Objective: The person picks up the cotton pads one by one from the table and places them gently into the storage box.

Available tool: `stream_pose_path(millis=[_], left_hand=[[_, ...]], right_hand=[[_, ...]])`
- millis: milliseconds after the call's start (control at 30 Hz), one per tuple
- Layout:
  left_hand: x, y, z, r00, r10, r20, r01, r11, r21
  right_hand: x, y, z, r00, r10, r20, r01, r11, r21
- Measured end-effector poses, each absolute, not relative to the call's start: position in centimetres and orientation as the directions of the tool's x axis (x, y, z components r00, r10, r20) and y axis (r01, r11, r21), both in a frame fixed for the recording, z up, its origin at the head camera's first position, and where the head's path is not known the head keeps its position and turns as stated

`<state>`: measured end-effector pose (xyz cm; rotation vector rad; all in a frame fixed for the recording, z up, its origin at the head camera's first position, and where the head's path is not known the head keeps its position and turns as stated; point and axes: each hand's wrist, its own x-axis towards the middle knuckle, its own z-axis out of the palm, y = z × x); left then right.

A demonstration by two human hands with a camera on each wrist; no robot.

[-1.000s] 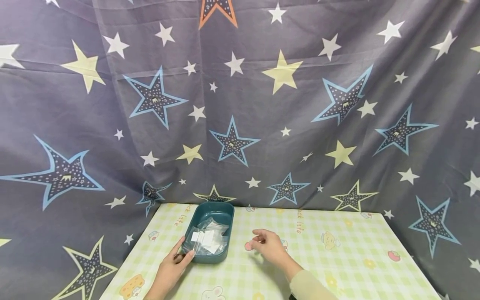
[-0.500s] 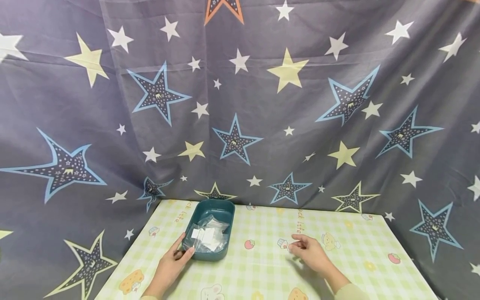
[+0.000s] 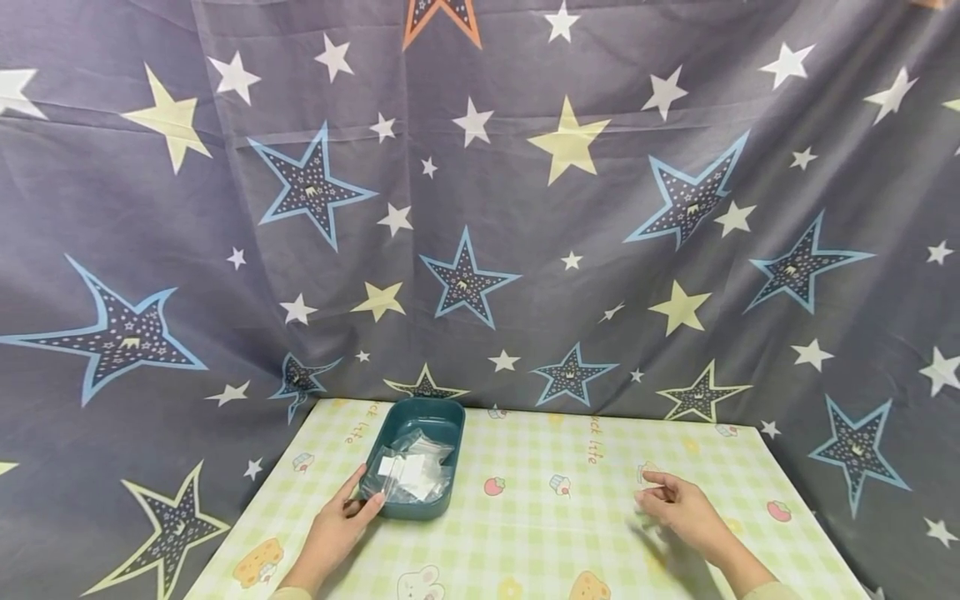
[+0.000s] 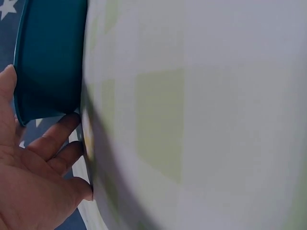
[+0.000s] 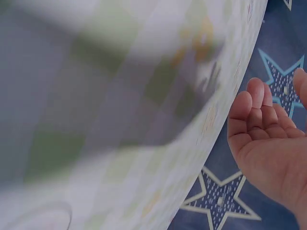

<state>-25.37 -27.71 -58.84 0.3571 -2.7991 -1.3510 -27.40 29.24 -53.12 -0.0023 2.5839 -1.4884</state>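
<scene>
A dark teal plastic box [image 3: 438, 510] stands on the left part of the table, with clear plastic bags [image 3: 416, 475] bearing white patches heaped in its near half. My left hand [image 3: 333, 529] holds the box's near left corner, thumb at the near rim and forefinger along the left side. In the left wrist view, that hand [image 4: 33, 177] has lower fingertips by the box's base. Well to the right, my right hand [image 3: 682, 508] hovers above the table, fingers loosely bent. Nothing shows in this hand [image 5: 268, 129] in the right wrist view.
A green-and-white checked cloth [image 3: 525, 533] printed with cartoon animals, strawberries and cupcakes covers the table. Behind it and at both sides hangs a grey curtain [image 3: 525, 208] patterned with stars.
My right hand has moved rightward across the table, away from the box. The left hand keeps its hold on the box, and the bags lie as before. The head view has shifted slightly.
</scene>
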Motion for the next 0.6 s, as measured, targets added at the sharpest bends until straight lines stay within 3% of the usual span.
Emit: stream_pose_path(millis=[600], left_hand=[[-24.9, -28.6, -57.9, -0.977, -0.208, -0.045, -0.173, 0.657, 0.733]], right_hand=[[-27.1, 34.9, -52.0, -0.998, -0.026, -0.060, 0.027, 0.672, -0.740]])
